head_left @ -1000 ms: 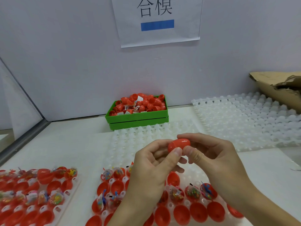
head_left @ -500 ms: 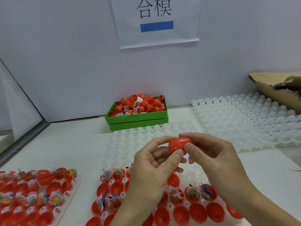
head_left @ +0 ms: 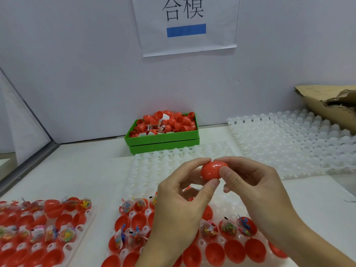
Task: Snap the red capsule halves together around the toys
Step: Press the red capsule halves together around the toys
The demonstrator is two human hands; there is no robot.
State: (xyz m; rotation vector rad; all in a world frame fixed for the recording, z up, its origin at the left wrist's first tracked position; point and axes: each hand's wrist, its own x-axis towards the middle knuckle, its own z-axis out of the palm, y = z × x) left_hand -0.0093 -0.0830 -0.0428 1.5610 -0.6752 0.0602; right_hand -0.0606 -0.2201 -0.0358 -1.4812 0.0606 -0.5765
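Observation:
Both hands hold one red capsule in the air above the table's middle, its two halves joined with a seam showing. My left hand pinches its left half between thumb and forefinger. My right hand pinches the right half the same way. Below them a white tray carries open red capsule halves, some holding small bagged toys. A second such tray with halves and toys lies at the lower left.
A green bin heaped with red halves and toy bags stands against the back wall. Bare white dimpled trays spread to the right, with a torn cardboard box beyond them. A slanted panel borders the left side.
The capsule has turned a little in my fingers and shows more of its rounded left half. Both hands stay at about the same spot.

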